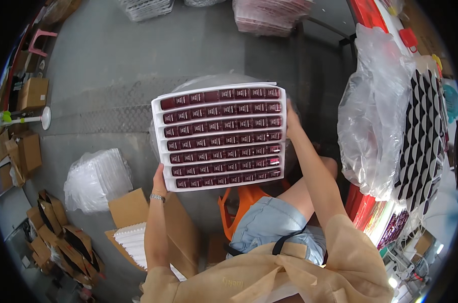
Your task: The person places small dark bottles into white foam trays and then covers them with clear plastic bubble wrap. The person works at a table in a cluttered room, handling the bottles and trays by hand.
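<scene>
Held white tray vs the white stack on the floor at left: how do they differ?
Place: the white tray is held between the left hand and right hand; the white stack sits on the floor.
Contents: the tray shows seven rows of dark red pieces; the stack shows only white.
Build: the tray presents one broad face; the stack shows many thin layers.
Shared: white colour.

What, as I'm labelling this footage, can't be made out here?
All in the head view:
Left hand: most fingers hidden behind the white tray.
Right hand: most fingers behind the tray's right edge.
Dark-red labelled containers: fine print too small.
Orange plastic seat: mostly covered by the tray and denim shorts.
Cardboard box: interior partly behind the left forearm.
Pink-tinted wrapped stack: cut off by the upper edge.
</scene>
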Demonstrator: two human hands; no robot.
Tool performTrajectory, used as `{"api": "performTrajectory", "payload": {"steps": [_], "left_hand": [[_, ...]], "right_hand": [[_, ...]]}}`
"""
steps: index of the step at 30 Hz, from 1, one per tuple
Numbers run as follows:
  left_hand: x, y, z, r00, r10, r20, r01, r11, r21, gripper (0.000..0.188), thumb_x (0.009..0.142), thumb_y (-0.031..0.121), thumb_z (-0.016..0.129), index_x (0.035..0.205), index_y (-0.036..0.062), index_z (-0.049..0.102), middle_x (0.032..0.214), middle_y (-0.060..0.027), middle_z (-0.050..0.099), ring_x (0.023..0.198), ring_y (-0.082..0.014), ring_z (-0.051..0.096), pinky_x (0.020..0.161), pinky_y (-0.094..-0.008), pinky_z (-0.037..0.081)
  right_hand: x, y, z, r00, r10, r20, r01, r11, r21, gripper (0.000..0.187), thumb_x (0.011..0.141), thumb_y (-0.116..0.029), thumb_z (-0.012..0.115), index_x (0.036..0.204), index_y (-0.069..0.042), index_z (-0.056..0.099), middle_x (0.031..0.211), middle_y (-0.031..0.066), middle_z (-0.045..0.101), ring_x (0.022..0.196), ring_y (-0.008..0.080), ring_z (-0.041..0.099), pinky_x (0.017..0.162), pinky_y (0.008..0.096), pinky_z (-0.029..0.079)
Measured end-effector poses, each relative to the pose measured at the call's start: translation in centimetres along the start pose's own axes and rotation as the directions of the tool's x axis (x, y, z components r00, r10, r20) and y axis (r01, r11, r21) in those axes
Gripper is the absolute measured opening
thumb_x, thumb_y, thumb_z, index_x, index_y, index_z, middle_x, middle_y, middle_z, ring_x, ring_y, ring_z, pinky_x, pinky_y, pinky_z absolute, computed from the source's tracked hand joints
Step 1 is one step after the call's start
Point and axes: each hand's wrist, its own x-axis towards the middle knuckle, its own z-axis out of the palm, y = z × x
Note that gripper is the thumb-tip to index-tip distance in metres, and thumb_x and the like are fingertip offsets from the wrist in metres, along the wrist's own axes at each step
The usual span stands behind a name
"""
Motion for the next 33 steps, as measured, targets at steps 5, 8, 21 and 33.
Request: {"api": "performTrajectory", "payload": {"steps": [5, 8, 21, 33], "left_hand": [[-0.7, 0.3, 0.3, 0.999, -0.007, -0.047, 0.012, 0.995, 0.102, 0.059, 0.097, 0.046, 0.041, 0.14, 0.0055, 0.039, 0.137, -0.0092, 0.05, 0.124, -0.0216, 0.048, 0.104, -0.037, 0.038], [-0.6, 1.1, 1.2, 0.998, -0.041, -0.046, 0.047, 0.991, 0.129, 0.063, 0.099, 0.05, 0.036, 0.142, 0.0039, 0.036, 0.139, -0.0092, 0.047, 0.126, -0.0225, 0.046, 0.106, -0.0367, 0.035], [0.2, 5.7, 28.7, 0.558, 0.783, 0.275, -0.742, 0.322, 0.588, 0.033, 0.099, 0.015, 0.046, 0.126, -0.002, 0.052, 0.129, -0.0122, 0.052, 0.117, -0.0218, 0.05, 0.1, -0.034, 0.038], [-2.4, 6.6, 71.7, 0.568, 0.502, 0.652, -0.82, 0.406, 0.403, 0.048, 0.093, 0.039, 0.055, 0.116, -0.0026, 0.061, 0.1, -0.0151, 0.067, 0.101, -0.02, 0.056, 0.086, -0.0294, 0.043]], "right_hand": [[-6.9, 0.0, 2.8, 0.984, -0.166, -0.065, 0.154, 0.973, -0.17, 0.076, 0.094, -0.065, 0.026, 0.141, -0.006, 0.04, 0.136, 0.015, 0.049, 0.126, 0.0246, 0.047, 0.104, 0.037, 0.036], [-4.7, 1.3, 2.6, 0.959, -0.28, -0.034, 0.257, 0.917, -0.305, 0.073, 0.096, -0.061, 0.027, 0.138, -0.003, 0.042, 0.138, 0.0159, 0.047, 0.127, 0.0263, 0.044, 0.105, 0.0386, 0.035], [-37.0, -8.0, -4.0, 0.441, -0.324, 0.837, 0.826, 0.511, -0.238, 0.033, 0.094, -0.023, 0.056, 0.112, 0.004, 0.061, 0.1, 0.0159, 0.067, 0.091, 0.0233, 0.065, 0.081, 0.0322, 0.05], [-41.9, -23.9, -43.7, -0.094, -0.857, -0.507, 0.574, 0.37, -0.731, 0.046, 0.095, -0.038, 0.049, 0.106, 0.004, 0.063, 0.1, 0.0212, 0.066, 0.096, 0.0309, 0.062, 0.085, 0.0367, 0.046]]}}
